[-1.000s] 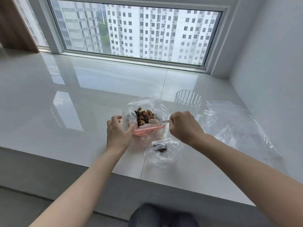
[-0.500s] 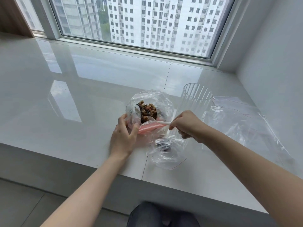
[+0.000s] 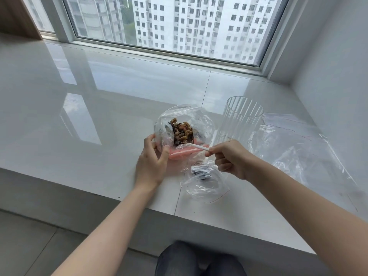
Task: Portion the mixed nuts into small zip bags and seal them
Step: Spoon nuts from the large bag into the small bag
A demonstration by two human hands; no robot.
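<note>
— Where were the mixed nuts (image 3: 182, 132)?
— In the open big bag (image 3: 201, 120), between both hands.
— And the hands?
— Left hand (image 3: 152, 163) gripped its rim; right hand (image 3: 231, 158) pinched a white spoon (image 3: 199, 146) (fingers curled).

Left hand (image 3: 151, 164) gripping the near edge of an open clear bag (image 3: 185, 120), mixed nuts (image 3: 182, 132) heaped inside; right hand (image 3: 232, 158) pinching a white spoon handle (image 3: 199, 146) reaching into it; small zip bag (image 3: 205, 182) lying just below, ribbed clear cup (image 3: 242, 118) upright beside, loose bags (image 3: 302, 154) to the right, glossy white sill (image 3: 79, 116) under the window (image 3: 169, 22)
</note>
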